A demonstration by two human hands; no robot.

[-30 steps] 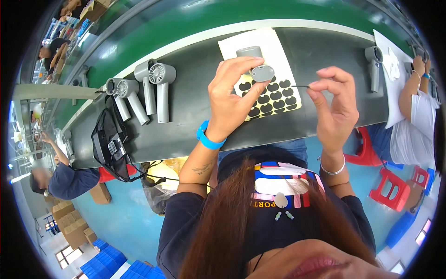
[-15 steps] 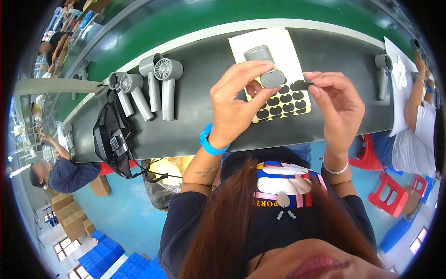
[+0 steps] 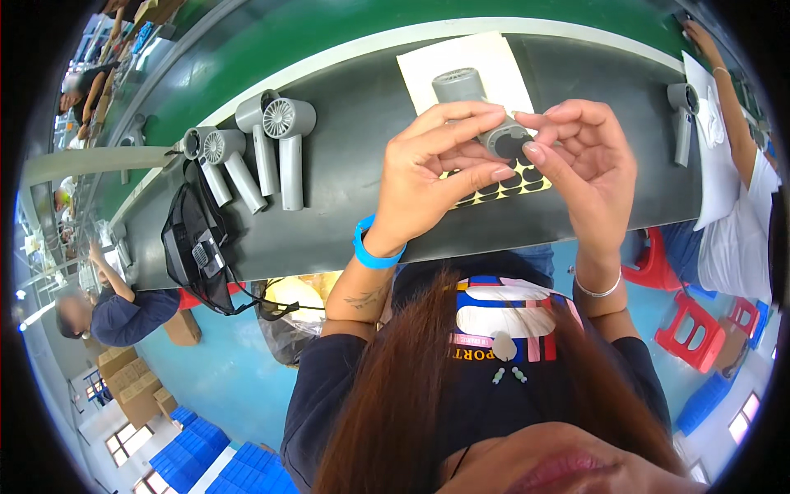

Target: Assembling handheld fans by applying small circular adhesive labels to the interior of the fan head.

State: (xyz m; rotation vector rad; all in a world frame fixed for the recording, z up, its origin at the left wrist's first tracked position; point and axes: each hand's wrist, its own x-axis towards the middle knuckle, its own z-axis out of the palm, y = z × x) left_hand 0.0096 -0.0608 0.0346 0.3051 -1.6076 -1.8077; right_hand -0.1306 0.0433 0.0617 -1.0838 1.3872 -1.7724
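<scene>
grey fan point(image 3: 469, 103) | half hidden by left hand point(image 3: 432, 177) | right hand point(image 3: 588, 165) touching

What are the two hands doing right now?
Left hand: closed on the grey fan.
Right hand: fingertips pinched at the fan's end, touching it.

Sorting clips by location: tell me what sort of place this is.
Most likely a factory assembly line. Grey handheld fans lie in a row on a long dark bench, both hands work on another grey fan over a sheet of black stickers, and co-workers sit alongside.

Dark tee point(image 3: 494, 387) (blue wristband point(image 3: 372, 251))
</scene>
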